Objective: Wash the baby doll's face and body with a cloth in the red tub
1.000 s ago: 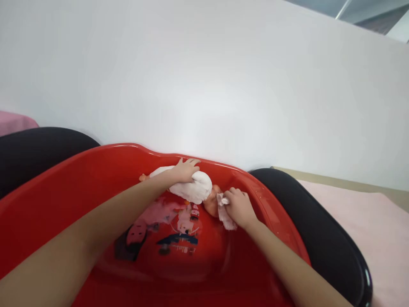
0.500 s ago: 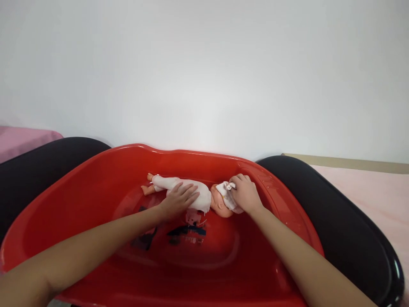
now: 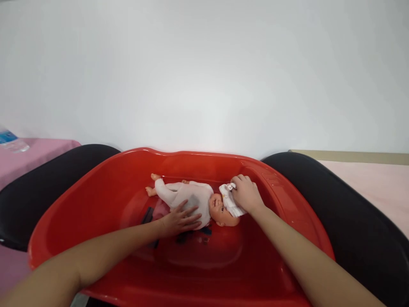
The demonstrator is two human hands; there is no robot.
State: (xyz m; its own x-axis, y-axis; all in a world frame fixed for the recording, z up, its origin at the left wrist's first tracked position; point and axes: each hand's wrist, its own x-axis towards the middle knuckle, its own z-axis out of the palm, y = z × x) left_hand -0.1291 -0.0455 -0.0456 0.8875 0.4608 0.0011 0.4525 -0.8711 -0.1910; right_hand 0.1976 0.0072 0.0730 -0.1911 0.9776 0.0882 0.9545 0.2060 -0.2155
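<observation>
A baby doll (image 3: 194, 197) in a white bodysuit lies in a red baby bathtub (image 3: 96, 200), its feet to the left and its head to the right. Spread across the doll's lower side and belly is my left hand (image 3: 179, 218), fingers apart and resting on the cloth. My right hand (image 3: 247, 194) is closed around a white cloth (image 3: 230, 200) beside the doll's head. The cloth covers the top and far side of the head; my palm hides part of it. The doll's mouth and one eye show.
Black padded surfaces flank the tub, one on the left (image 3: 47, 183) and one on the right (image 3: 335, 213). A plastic bottle (image 3: 14, 143) lies on a pink surface at far left. Behind the tub rises a white wall (image 3: 204, 76).
The doll has rolled from its side toward its back, so its face and front now show. My left hand has moved slightly down with it. The bottle has come into view.
</observation>
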